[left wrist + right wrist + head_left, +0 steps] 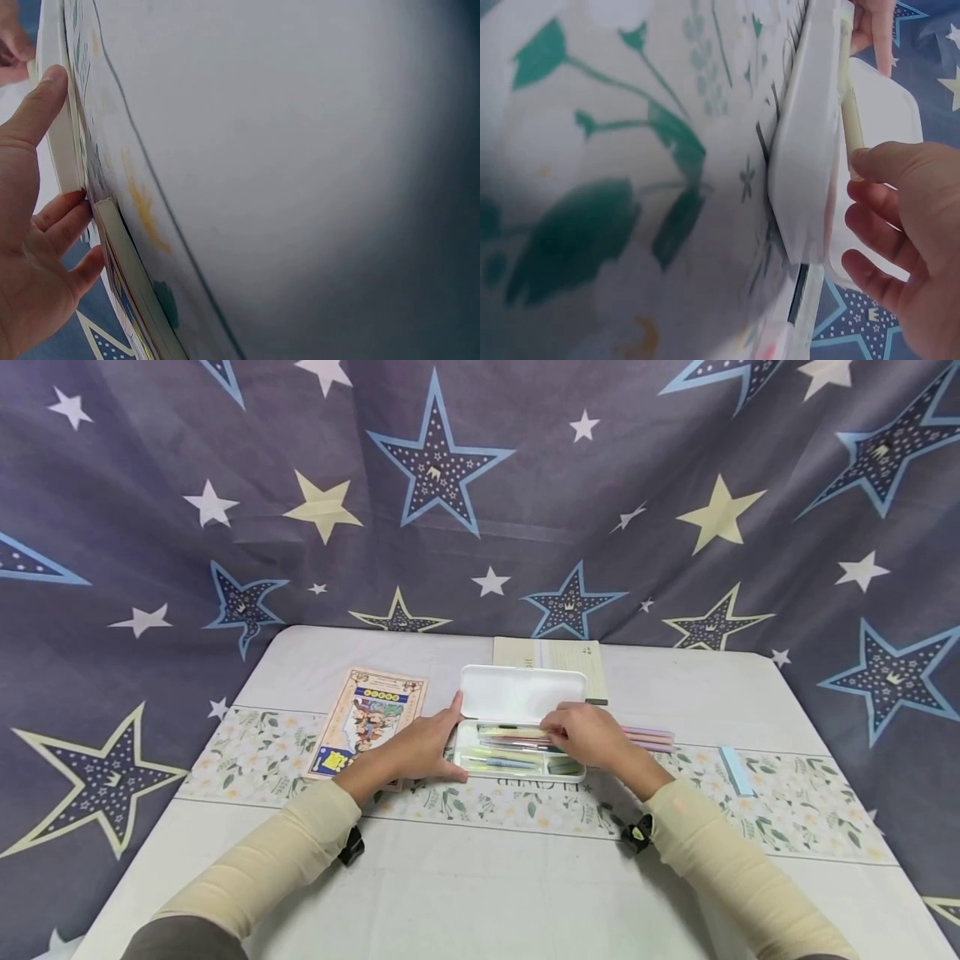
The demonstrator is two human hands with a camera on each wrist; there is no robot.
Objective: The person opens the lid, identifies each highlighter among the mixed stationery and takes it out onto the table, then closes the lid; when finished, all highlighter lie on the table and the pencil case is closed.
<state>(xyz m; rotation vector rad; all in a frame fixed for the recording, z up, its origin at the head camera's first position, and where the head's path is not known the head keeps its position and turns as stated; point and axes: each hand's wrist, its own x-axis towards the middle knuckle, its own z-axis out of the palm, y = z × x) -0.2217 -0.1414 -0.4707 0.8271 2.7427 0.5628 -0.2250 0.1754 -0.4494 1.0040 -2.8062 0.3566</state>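
A white pencil case (525, 692) lies with its lid raised, and several pens and pencils (504, 753) fill its tray. My right hand (588, 735) is over the tray's right part. Between its thumb and index finger it pinches a pale yellow pen (852, 124), which slants along the case. The other right fingers are loosely bent. My left hand (427, 745) is spread at the case's left end, with the thumb by the near corner and the index finger up beside the lid. In the left wrist view, its thumb (46, 97) rests against the case's side wall (64, 150).
A picture-covered booklet (367, 718) lies left of the case, under the left hand's side. Behind the lid is a cream notebook (585, 656). Pink and purple pencils (651, 737) stick out to the right, and a light blue strip (737, 770) lies farther right.
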